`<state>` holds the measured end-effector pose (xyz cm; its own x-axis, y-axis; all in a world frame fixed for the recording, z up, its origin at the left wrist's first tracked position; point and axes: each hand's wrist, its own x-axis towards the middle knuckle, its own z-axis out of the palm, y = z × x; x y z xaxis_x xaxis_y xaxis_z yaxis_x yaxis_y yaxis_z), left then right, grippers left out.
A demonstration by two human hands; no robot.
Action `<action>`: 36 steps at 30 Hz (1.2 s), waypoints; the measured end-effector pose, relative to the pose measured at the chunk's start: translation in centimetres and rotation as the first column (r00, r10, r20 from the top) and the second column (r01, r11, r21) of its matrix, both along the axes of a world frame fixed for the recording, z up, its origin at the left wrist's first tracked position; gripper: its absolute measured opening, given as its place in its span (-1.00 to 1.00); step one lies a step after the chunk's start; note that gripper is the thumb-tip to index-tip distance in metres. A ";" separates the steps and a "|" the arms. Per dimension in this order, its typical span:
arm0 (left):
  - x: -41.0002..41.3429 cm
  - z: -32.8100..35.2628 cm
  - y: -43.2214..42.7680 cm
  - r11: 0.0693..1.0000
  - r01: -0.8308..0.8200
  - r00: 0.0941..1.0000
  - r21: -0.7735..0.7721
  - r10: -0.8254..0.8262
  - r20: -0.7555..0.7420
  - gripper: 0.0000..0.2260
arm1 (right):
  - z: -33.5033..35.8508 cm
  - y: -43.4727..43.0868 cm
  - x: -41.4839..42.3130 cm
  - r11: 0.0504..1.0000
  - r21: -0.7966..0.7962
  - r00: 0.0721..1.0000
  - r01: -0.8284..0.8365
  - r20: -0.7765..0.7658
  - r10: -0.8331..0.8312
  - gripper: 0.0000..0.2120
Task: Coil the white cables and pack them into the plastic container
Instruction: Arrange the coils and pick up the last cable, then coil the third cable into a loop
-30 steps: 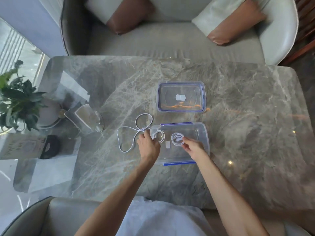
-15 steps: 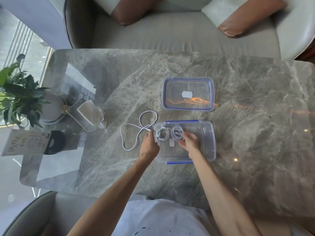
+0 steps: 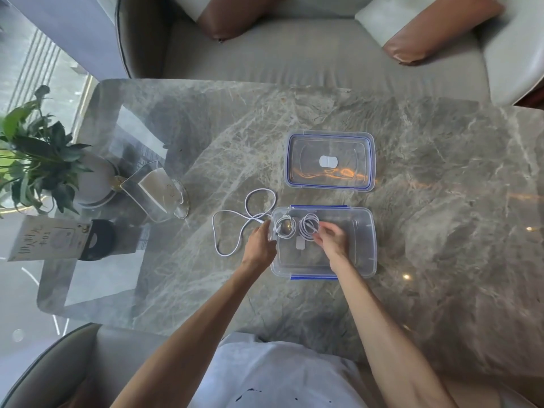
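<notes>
Two coiled cables (image 3: 309,227) touching fingers (image 3: 319,237)

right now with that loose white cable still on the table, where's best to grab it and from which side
Probably at the crossing where the loose white cable's two loops meet: one pinch there gathers both. Come from above with the left hand, which sits right beside it at the container's left wall. The cable lies flat on the marble table, clear of other things, so nothing blocks a top approach.

Home lounge, sofa (image 3: 294,54), marble table (image 3: 412,231), houseplant (image 3: 35,154)
</notes>
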<state>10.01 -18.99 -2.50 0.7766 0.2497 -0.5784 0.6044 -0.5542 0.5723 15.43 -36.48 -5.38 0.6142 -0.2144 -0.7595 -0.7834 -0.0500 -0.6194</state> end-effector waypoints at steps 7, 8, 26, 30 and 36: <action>-0.2 -0.4 0.1 0.999 -0.011 1.000 -0.032 0.011 0.003 -0.47 | 0.0 -1.0 -0.2 0.992 -0.013 0.983 0.124 -0.133 -0.124 -0.71; -0.3 -0.3 0.0 0.999 -0.013 1.000 -0.039 0.013 0.008 -0.49 | 0.3 -0.8 -0.1 0.988 0.041 0.975 0.152 -0.172 -0.143 -0.69; -5.9 -2.2 12.6 0.649 0.547 0.818 0.529 -0.550 -0.170 -0.60 | 4.7 15.6 -4.3 0.077 -0.549 0.048 -0.832 0.067 0.997 -0.48; -5.4 3.0 15.6 0.917 0.354 0.889 0.185 -0.391 0.236 -0.64 | 7.1 18.5 -3.9 0.104 -0.538 0.019 -0.836 0.162 0.987 -0.60; -3.3 13.9 18.0 0.982 0.188 0.729 0.006 -0.144 0.669 -0.77 | 19.7 16.4 0.1 0.139 -0.654 -0.008 -0.743 0.216 0.976 -0.89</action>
<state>6.70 -1.04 11.42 0.9938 0.0633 0.0913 -0.0401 -0.5620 0.8262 15.50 -20.05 14.29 0.6626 0.6955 -0.2779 0.4574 -0.6696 -0.5851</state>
